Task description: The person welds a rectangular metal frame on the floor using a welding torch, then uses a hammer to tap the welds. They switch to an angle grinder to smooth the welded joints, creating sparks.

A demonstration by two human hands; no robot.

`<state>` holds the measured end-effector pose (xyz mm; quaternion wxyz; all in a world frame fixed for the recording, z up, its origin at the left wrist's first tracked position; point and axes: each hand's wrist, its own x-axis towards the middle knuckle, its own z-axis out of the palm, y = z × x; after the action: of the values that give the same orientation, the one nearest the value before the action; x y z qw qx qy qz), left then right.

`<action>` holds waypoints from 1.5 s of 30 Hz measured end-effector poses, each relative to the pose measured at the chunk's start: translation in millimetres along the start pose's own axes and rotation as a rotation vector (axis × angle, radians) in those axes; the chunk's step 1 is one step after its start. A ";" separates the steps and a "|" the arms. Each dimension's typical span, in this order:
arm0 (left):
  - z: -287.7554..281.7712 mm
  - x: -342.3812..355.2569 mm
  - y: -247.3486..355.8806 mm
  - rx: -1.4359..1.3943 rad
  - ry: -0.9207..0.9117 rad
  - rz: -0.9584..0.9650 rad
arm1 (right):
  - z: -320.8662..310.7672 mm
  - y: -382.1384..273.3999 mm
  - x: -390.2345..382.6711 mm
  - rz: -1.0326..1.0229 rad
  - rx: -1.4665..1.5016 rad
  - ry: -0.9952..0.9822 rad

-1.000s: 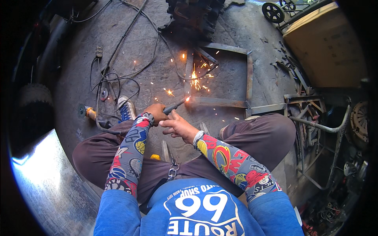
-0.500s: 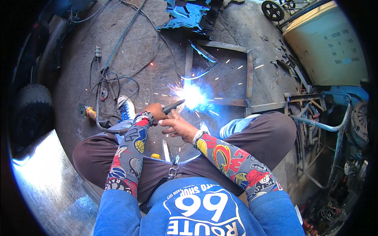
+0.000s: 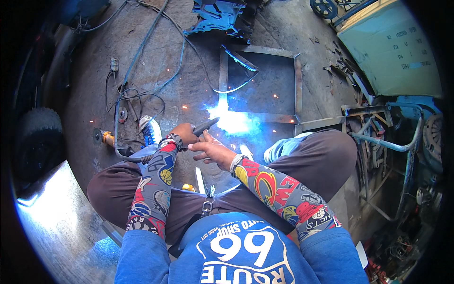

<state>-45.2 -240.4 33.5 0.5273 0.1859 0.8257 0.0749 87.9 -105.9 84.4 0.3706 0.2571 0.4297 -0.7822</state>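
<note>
The left grip (image 3: 186, 133) is closed around a dark welding torch (image 3: 206, 126), whose far end slants forward and rightward, away from the body. The right grip (image 3: 213, 150) is just below and to the right, its fingers loosely spread; whether its fingertips touch the torch or only lie beside it, I cannot tell. A rectangular metal frame (image 3: 297, 85) lies on the concrete floor (image 3: 94, 85), ahead and to the right of both grips, its near-left corner just beyond the torch's tip. A blue-white glare (image 3: 235, 122) covers that corner, hiding whether tip and metal meet. Orange sparks (image 3: 184, 107) fleck the area around it. Toward the floor's left edge, past a shoe (image 3: 150, 132), a yellow angle grinder (image 3: 108, 138) lies well apart from the left grip, with a loose disc (image 3: 123, 115) a little farther on. At the floor's far edge, a large blue-lit metal part (image 3: 220, 14) sits beyond the frame's far-left corner; toward the floor's far-right corner stands a cardboard box (image 3: 392, 47).
</note>
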 end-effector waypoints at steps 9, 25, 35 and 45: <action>1.5 3.2 -3.1 0.002 -0.028 0.011 | 2.7 0.3 -0.1 0.002 -0.004 0.046; -1.8 -7.2 3.2 0.015 -0.016 -0.014 | 3.4 -1.8 -1.8 -0.020 -0.024 0.001; -3.9 -3.4 4.7 0.015 -0.058 -0.061 | 3.5 -4.8 -5.1 -0.038 -0.053 -0.037; 2.2 6.4 -5.6 0.079 0.005 -0.009 | 4.7 1.6 2.4 -0.044 -0.021 0.015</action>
<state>-46.9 -243.2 25.4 0.5179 0.2028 0.8300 0.0405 87.4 -111.4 84.2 0.3527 0.2494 0.4461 -0.7838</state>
